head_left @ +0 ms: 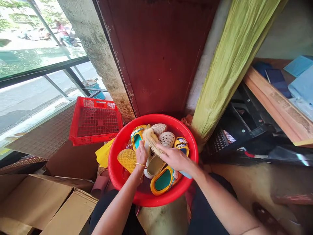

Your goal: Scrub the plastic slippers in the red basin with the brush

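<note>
My left hand [141, 153], with a thin bangle at the wrist, is closed on a pale scrubbing brush [151, 139] over a red basin [112, 160]. The brush's bristles face right. My right hand [174, 158] reaches in from the right, its fingers stretched out and touching the bristles. Around the hands lie several slip-on clogs: a yellow-and-teal clog [163, 180] at the front, another yellow-and-teal clog [137, 137] at the back left, a cream clog [167, 139] with holes, and a yellow clog [182, 145] at the right. A yellow zigzag-patterned sole [127, 160] faces up at the left.
A red plastic crate [97, 122] stands behind the basin at the left. Cardboard boxes [36, 199] lie at the lower left, near a yellow packet [104, 153]. A dark red door [161, 58] rises behind; a green curtain [215, 85] and wooden table [278, 104] are at right.
</note>
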### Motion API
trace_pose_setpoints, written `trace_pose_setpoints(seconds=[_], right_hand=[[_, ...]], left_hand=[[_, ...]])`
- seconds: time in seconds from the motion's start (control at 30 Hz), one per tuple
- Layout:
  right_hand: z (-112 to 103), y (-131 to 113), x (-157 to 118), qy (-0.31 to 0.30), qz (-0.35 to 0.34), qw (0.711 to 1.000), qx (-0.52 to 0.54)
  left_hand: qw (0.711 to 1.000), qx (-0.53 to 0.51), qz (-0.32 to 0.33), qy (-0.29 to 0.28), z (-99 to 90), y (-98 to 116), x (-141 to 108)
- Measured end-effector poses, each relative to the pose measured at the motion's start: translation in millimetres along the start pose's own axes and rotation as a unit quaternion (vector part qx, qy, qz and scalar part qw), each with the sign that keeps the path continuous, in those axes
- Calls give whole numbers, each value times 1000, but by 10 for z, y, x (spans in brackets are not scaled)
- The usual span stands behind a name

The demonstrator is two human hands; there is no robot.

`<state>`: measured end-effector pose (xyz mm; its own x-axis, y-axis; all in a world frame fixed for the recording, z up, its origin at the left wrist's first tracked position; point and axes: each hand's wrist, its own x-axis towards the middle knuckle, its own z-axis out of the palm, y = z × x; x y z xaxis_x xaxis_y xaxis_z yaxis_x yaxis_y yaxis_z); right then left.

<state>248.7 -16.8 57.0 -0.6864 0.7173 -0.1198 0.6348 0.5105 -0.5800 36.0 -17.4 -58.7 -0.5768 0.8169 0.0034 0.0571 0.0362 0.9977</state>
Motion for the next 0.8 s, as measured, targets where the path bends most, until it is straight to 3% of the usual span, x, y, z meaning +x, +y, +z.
trace_pose_setpoints(seconds=[0.13,0.27,0.47,0.6,0.7,0.8], right_hand=[[130,-31,405,-3,72,984,-163],[14,37,709,33,118,978,-171],[139,-43,441,-29,23,982,-186],[-7,184,254,-63,-20,989,-131],[-271,527,269,2,88,988,-129],[-413,841,329,21,185,972,-144]], left_hand=[[997,64,28,-16,42,-42,-192],[994,66,70,-46,11,-45,-201],[998,35,15,-39,-61,-5,42],[997,44,-5,-64,-116,-7,164],[987,126,-8,-104,-191,-23,203],[970,212,-16,-121,-254,-81,204]])
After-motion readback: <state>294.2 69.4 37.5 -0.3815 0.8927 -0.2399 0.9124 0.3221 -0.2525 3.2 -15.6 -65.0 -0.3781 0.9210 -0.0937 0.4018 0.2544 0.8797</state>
